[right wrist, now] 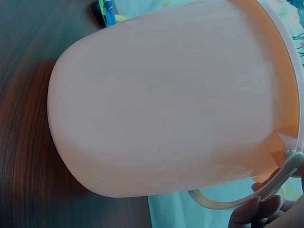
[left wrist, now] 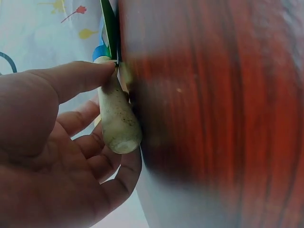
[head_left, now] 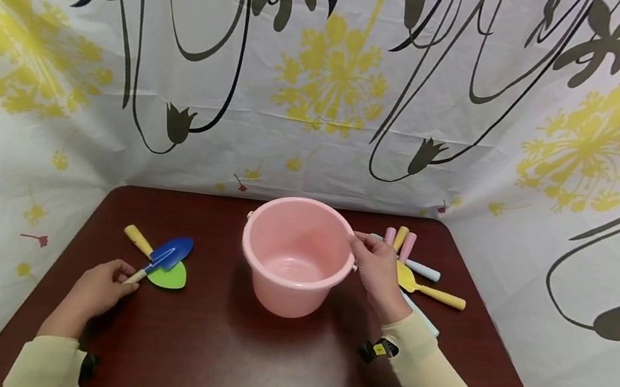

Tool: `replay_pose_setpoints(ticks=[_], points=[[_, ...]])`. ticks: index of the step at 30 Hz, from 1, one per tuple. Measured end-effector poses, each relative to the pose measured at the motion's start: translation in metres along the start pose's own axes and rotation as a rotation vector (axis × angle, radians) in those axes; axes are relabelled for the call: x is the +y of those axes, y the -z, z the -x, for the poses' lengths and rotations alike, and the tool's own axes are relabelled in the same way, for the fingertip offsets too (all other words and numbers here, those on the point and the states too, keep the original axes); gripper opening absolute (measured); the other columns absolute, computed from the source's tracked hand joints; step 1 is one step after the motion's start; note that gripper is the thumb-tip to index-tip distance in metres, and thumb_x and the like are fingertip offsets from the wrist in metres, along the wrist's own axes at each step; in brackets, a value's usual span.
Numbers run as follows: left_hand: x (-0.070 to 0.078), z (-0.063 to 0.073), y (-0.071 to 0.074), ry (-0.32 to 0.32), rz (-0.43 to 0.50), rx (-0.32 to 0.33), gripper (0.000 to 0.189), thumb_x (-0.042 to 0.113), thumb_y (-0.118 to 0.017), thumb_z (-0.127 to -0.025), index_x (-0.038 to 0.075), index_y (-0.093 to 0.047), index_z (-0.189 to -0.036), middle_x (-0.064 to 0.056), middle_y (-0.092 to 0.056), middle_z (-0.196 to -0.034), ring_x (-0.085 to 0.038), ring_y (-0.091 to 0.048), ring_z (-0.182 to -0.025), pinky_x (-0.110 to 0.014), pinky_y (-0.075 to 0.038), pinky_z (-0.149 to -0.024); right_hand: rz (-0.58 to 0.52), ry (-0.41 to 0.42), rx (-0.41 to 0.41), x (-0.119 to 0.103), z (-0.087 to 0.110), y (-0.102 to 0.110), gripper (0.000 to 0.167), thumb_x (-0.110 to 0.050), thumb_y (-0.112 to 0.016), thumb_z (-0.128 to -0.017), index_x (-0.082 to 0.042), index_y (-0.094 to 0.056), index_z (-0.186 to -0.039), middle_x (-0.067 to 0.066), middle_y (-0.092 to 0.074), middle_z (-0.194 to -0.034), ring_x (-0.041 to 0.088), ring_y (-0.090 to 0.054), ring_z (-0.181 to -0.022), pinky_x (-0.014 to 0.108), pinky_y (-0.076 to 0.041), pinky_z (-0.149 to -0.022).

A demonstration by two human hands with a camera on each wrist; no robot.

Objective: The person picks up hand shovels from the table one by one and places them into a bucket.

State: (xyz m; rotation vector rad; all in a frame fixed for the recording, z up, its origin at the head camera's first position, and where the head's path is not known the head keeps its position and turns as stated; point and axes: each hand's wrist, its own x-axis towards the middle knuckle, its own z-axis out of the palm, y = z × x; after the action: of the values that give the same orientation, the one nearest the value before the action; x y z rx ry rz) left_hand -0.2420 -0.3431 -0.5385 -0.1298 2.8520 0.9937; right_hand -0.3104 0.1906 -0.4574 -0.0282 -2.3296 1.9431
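My left hand (head_left: 101, 288) pinches the pale wooden handle (left wrist: 118, 121) of a small blue trowel (head_left: 173, 253) at the table's left. The blue blade lies across a green trowel (head_left: 170, 277), whose yellow handle points to the upper left. In the middle is a pink plastic bucket (head_left: 286, 299), its mouth facing up and slightly forward, with nothing visible inside. My right hand (head_left: 377, 275) holds the bucket's rim at its right side. The right wrist view shows the bucket's side wall (right wrist: 166, 104) and its pale bail handle (right wrist: 223, 204) at those fingers. Whether the bucket's base touches the table, I cannot tell.
Behind my right hand lies a pile of small tools, among them a yellow one (head_left: 408, 277), with pink handles (head_left: 408, 246) and a pale blue handle (head_left: 423, 270). The dark red wooden table (head_left: 281, 378) meets a flower-patterned white sheet (head_left: 313, 174) at the back and sides.
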Motion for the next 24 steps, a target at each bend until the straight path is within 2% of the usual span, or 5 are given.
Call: replay_pose_setpoints(ticks=[7, 16, 19, 24], points=[[-0.0013, 0.0019, 0.0015, 0.008, 0.003, 0.003, 0.031, 0.021, -0.071, -0.108, -0.004, -0.068, -0.127, -0.01, -0.066, -0.099, -0.028, -0.058, -0.086, -0.04, -0.046, -0.073, 0.003, -0.005, 0.003, 0.0, 0.0011, -0.0008, 0.043, -0.034, -0.071, -0.109, -0.001, -0.076, -0.135, 0.009, -0.076, -0.099, 0.011, -0.067, -0.081, 0.021, -0.056, -0.07], [-0.0001, 0.0042, 0.0059, 0.001, 0.038, 0.06, 0.039, 0.031, -0.066, -0.112, -0.002, -0.07, -0.132, -0.015, -0.071, -0.109, -0.027, -0.062, -0.09, -0.04, -0.05, -0.075, 0.004, -0.017, -0.006, -0.0006, 0.0004, 0.0, 0.045, -0.036, -0.071, -0.109, -0.001, -0.075, -0.137, 0.016, -0.077, -0.107, 0.011, -0.068, -0.084, 0.021, -0.056, -0.073], [0.0001, 0.0052, 0.0062, -0.001, 0.054, 0.097, 0.04, 0.034, -0.064, -0.112, 0.0, -0.071, -0.132, -0.015, -0.072, -0.112, -0.027, -0.062, -0.092, -0.04, -0.049, -0.076, 0.005, -0.019, -0.005, -0.0006, 0.0001, -0.0001, 0.046, -0.037, -0.071, -0.108, -0.001, -0.075, -0.137, 0.016, -0.077, -0.108, 0.011, -0.067, -0.084, 0.021, -0.056, -0.073], [0.0027, 0.0065, 0.0072, -0.013, 0.073, 0.197, 0.038, 0.034, -0.065, -0.112, 0.003, -0.073, -0.131, -0.018, -0.074, -0.115, -0.03, -0.064, -0.096, -0.04, -0.049, -0.076, -0.001, -0.021, -0.002, -0.0003, -0.0001, -0.0001, 0.045, -0.037, -0.072, -0.108, -0.001, -0.076, -0.136, 0.016, -0.077, -0.11, 0.013, -0.068, -0.086, 0.021, -0.057, -0.073]])
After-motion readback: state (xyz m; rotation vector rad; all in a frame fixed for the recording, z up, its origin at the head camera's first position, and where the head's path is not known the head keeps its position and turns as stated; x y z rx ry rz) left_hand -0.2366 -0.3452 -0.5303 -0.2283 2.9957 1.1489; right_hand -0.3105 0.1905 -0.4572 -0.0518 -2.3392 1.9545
